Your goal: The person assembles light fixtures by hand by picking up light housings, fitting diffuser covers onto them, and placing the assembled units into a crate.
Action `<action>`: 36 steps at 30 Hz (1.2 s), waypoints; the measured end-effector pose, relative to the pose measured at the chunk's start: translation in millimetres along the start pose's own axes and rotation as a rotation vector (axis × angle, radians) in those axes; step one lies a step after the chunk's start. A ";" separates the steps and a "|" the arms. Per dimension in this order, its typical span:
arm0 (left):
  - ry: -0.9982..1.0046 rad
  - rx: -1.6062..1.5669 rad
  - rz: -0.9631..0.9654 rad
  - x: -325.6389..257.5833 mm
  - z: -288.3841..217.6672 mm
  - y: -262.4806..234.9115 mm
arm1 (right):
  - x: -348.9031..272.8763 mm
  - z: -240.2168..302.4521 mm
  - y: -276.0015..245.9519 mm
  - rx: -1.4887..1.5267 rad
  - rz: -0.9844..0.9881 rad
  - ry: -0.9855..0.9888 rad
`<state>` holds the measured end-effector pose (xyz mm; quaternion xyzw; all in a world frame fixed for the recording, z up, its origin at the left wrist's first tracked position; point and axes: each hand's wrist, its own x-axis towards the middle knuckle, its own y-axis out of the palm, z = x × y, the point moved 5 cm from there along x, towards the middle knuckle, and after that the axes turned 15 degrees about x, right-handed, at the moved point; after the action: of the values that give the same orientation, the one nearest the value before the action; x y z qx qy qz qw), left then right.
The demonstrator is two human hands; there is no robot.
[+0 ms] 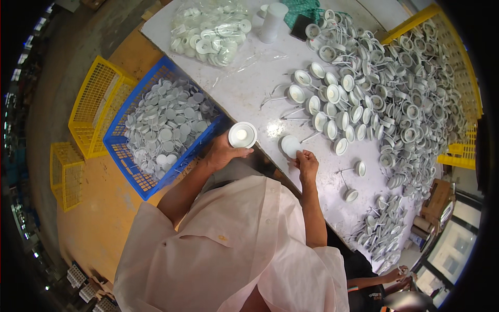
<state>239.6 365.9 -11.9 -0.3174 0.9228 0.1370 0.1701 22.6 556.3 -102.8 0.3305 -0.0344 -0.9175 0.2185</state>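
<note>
My left hand (222, 154) holds a round white lamp housing (242, 134) with its open face up, at the near edge of the white table (249, 88). My right hand (306, 162) pinches a flat white round disc (290, 146) just to the right of it, above the table edge. A blue crate (136, 175) full of white discs stands left of my left hand. Both forearms come out of a pale pink shirt.
Rows of white lamp housings with wires (332, 112) cover the table, piling up at the right (410, 114). A clear bag of white parts (210, 31) and a white cup (273, 22) lie at the far end. Yellow crates (93, 104) stand on the orange floor.
</note>
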 end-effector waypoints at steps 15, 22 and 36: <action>0.044 -0.027 0.067 7.0 12.8 0.3 | -32.8 26.6 8.4 0.360 0.043 0.078; 0.062 -0.013 0.130 11.9 -1.6 15.1 | -48.8 37.9 34.2 0.422 0.147 0.106; 0.091 0.064 0.212 21.9 -25.0 36.7 | -69.0 54.2 81.1 0.346 0.247 0.066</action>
<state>194.5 373.0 7.3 -0.2185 0.9618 0.1103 0.1228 67.0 508.0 -2.9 0.3862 -0.2245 -0.8530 0.2701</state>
